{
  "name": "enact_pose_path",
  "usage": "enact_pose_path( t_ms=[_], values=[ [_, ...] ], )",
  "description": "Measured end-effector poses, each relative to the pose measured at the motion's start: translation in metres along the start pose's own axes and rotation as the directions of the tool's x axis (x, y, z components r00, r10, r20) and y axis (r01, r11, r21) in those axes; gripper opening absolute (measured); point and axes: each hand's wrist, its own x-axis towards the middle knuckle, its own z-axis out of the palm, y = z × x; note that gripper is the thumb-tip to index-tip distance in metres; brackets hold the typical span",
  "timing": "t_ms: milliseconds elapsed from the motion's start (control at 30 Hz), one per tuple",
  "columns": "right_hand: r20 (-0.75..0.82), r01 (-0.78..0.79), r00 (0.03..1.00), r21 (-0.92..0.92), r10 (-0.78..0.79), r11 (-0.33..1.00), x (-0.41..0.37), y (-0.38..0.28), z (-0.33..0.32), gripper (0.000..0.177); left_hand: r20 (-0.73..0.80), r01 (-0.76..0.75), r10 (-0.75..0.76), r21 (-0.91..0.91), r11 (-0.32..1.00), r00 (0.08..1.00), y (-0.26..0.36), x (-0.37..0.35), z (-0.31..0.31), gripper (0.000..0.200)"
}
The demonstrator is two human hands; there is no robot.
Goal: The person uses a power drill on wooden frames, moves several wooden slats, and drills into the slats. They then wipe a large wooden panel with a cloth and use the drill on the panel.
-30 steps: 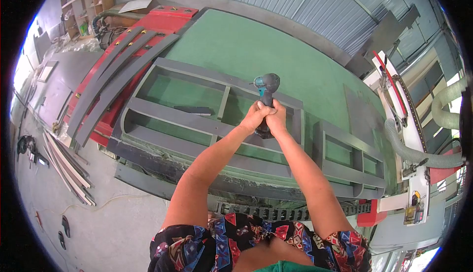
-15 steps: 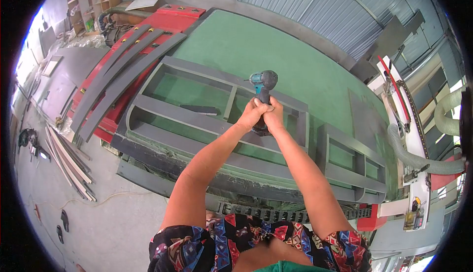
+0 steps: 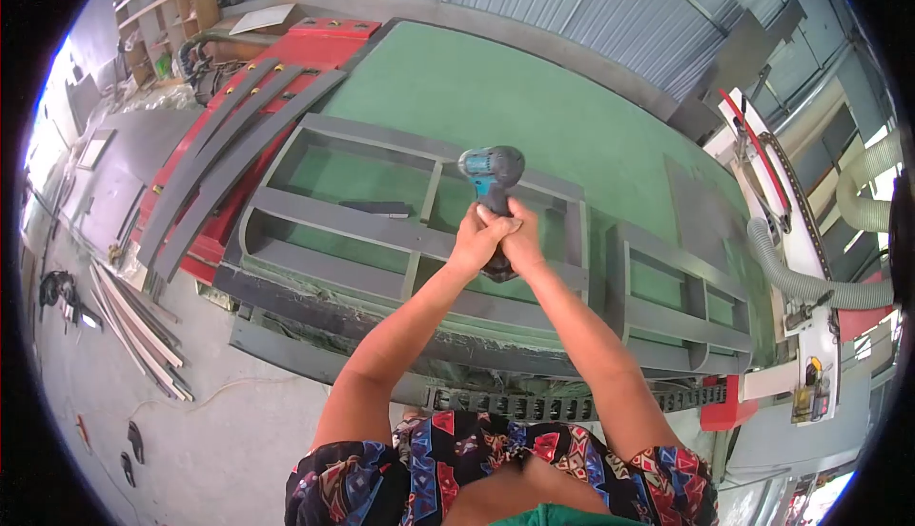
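Note:
A teal and black cordless drill (image 3: 492, 166) is held upright over the bench, its head turned toward the left. My left hand (image 3: 479, 238) and my right hand (image 3: 519, 235) are both wrapped round its black handle, fingers overlapping. The battery base (image 3: 498, 270) shows below the hands. Under the drill lies a long grey frame (image 3: 362, 229) with curved ends and several compartments. A short dark strip (image 3: 376, 209) lies inside its upper left compartment. The drill appears to be above the frame; I cannot see it touching.
The green table (image 3: 534, 78) carries a second, smaller grey frame (image 3: 681, 307) at right. Long curved grey strips (image 3: 229, 159) rest across a red machine section (image 3: 329, 40) at left. A ribbed hose (image 3: 810, 288) hangs right; loose strips (image 3: 138, 331) lie on the floor.
The drill and both hands have shifted slightly left and down in view, and more of the drill's left side shows. The grip is unchanged. The camera view has tilted a little.

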Motion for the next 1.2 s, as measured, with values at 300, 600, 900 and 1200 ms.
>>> enact_pose_path(
  t_ms=[300, 600, 900, 1200],
  values=[
    [0.047, -0.041, 0.998, -0.016, 0.042, 0.999, -0.016, 0.025, 0.004, 0.032, -0.017, 0.032, -0.034, -0.087, 0.996, 0.999, -0.008, -0.025, -0.004, 0.054],
    [0.052, -0.025, 0.998, -0.034, 0.026, 0.999, -0.057, 0.011, -0.013, 0.029, 0.021, -0.005, 0.006, -0.049, 0.999, 1.0, -0.01, -0.064, 0.009, 0.058],
    [0.009, 0.012, 1.0, 0.047, -0.012, 0.999, -0.113, 0.018, -0.025, 0.021, 0.021, 0.115, -0.114, -0.237, 0.965, 0.993, -0.015, -0.117, 0.035, 0.06],
    [0.007, -0.012, 1.0, 0.023, 0.012, 1.0, -0.183, 0.001, -0.052, 0.021, -0.047, 0.013, -0.023, -0.215, 0.977, 0.999, -0.025, -0.183, 0.074, 0.053]
  ],
)
